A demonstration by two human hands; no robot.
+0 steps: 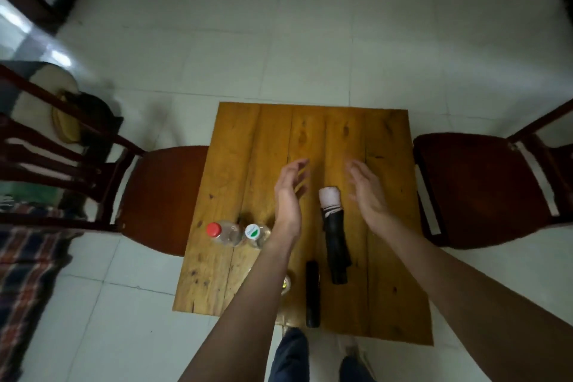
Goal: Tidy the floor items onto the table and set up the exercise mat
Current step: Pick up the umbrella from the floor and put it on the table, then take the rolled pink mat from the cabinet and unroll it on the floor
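Folded umbrella (335,236), black with a pale pink end, lies on the wooden worktop (387,195) between the person's two forearms, touched by neither. The left hand (290,192) and right hand (366,192) hang above the boards, palms facing each other, fingers spread and holding nothing. Just left of the left wrist stand a red-capped bottle (221,232) and a white-capped bottle (255,235), side by side. A black cylinder (312,293) lies near the worktop's near edge. Dark chairs (477,189) flank both sides.
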